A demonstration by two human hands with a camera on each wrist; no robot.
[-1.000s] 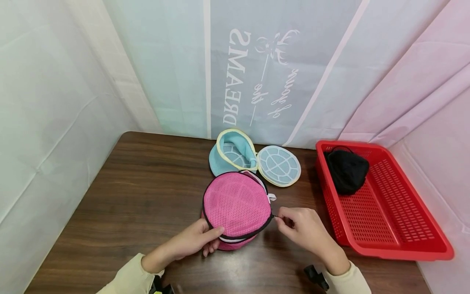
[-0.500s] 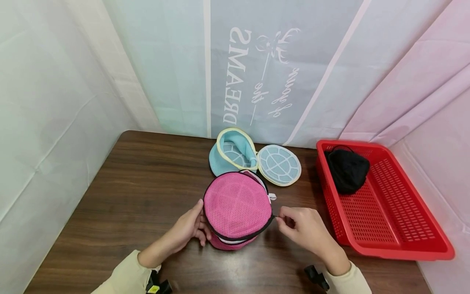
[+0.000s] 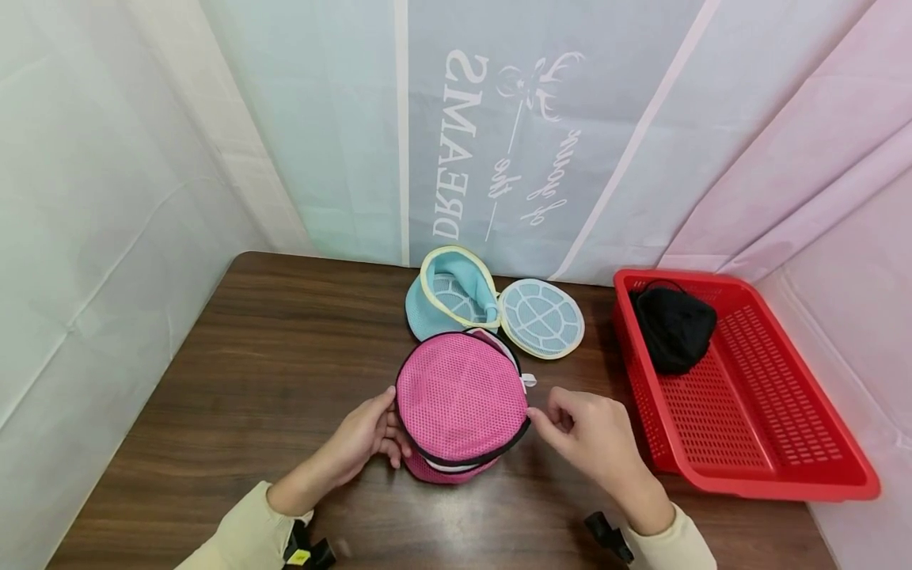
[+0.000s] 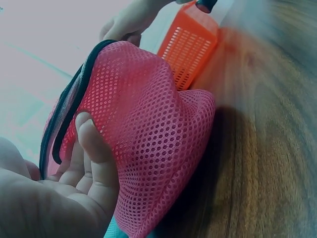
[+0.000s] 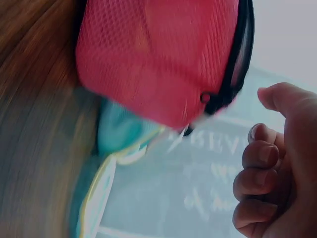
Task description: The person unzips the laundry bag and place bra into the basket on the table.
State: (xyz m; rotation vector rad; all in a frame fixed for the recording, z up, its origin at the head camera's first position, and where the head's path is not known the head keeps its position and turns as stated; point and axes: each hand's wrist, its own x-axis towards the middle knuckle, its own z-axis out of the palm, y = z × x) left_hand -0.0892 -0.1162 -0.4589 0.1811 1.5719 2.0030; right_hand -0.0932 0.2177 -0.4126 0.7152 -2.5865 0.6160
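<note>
A round pink mesh laundry bag (image 3: 459, 396) with a black-edged zip stands on the table, its lid on top and a gap along the near rim. My left hand (image 3: 363, 439) touches its left side, fingers loosely bent; in the left wrist view the fingers (image 4: 96, 144) lie against the mesh below the zip. My right hand (image 3: 594, 431) is beside the right rim with the thumb straight and the other fingers curled, holding nothing. The right wrist view shows the zip pull (image 5: 214, 100) on the black edge, apart from the thumb. A white tag (image 3: 528, 381) sticks out nearby.
Behind the bag, a light blue mesh bag (image 3: 427, 313) with yellow trim stands open, its round lid (image 3: 543, 319) folded out to the right. A red perforated basket (image 3: 741, 427) on the right contains a black cloth item (image 3: 673, 328). Fabric curtains (image 3: 342, 142) border the wooden table (image 3: 285, 348).
My left hand has shifted from gripping the near rim to touching the left side. My right hand has let go of the zip pull it was pinching, thumb and fingers now apart.
</note>
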